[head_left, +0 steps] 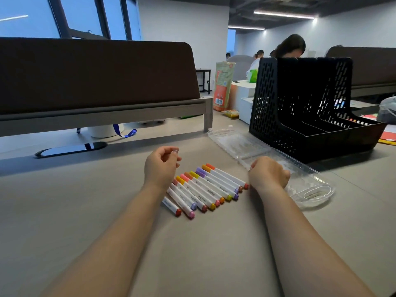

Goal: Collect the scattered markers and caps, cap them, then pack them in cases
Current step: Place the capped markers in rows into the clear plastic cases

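Note:
Several capped markers (203,189) with white barrels and coloured ends lie side by side in a slanted row on the grey desk (214,243). My left hand (161,166) hovers over the row's far left end, fingers loosely curled, with nothing visibly in it. An open clear plastic case (308,185) lies to the right of the row, and its other half (235,142) stretches away behind. My right hand (269,174) sits at the row's right end, fingers curled over the case's near edge.
A black mesh file organiser (310,103) stands right behind the case. A dark desk divider (96,76) runs along the far left. An orange bag (224,86) and a person (291,47) are further back.

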